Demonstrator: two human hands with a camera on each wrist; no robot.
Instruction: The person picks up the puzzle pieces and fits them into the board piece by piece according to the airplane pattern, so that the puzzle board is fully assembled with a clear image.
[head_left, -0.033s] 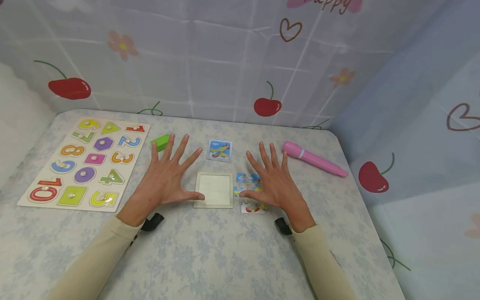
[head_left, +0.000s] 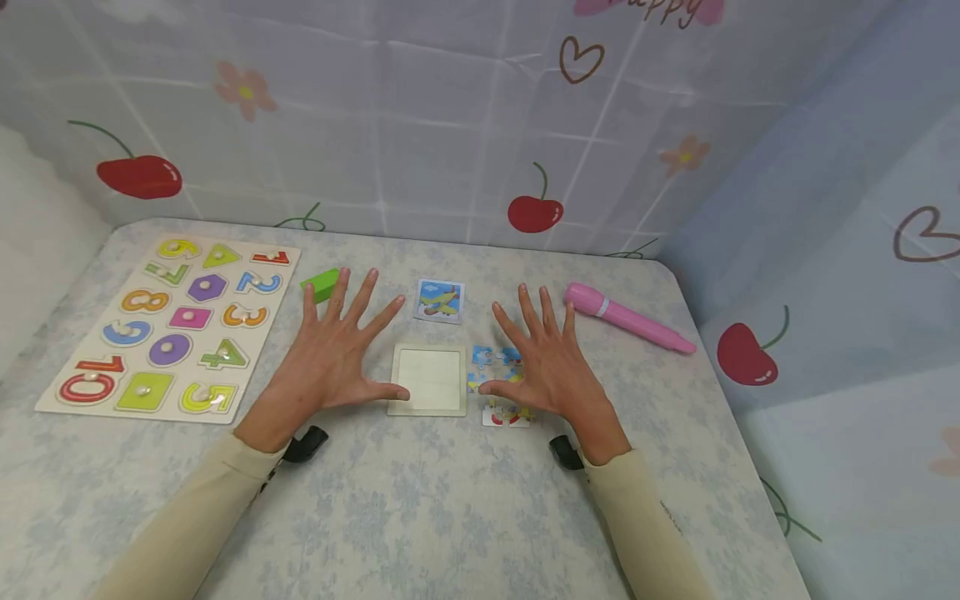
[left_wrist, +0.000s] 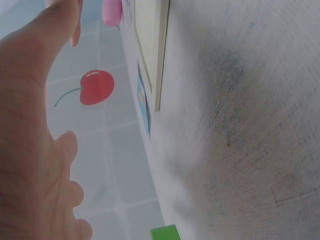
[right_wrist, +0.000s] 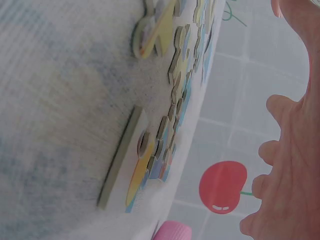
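Note:
With fingers spread wide, my left hand (head_left: 327, 360) hovers over the table, its thumb tip over the left part of a shallow cream puzzle frame (head_left: 438, 380). My right hand (head_left: 558, 375) is spread the same way and partly covers several loose jigsaw pieces (head_left: 482, 356) in blue, yellow and white. In the right wrist view these jigsaw pieces (right_wrist: 135, 170) lie on the cloth beneath the hand, apart from it. Behind the frame sits a small picture card (head_left: 439, 301) of a yellow aeroplane. Neither hand holds anything.
At the left lies a number-and-shape peg board (head_left: 191, 317). A green block (head_left: 322, 286) stands just beyond the left fingertips. A thick pink pen-shaped object (head_left: 630, 317) lies at the right rear. A patterned curtain (head_left: 420, 125) hangs behind the table.

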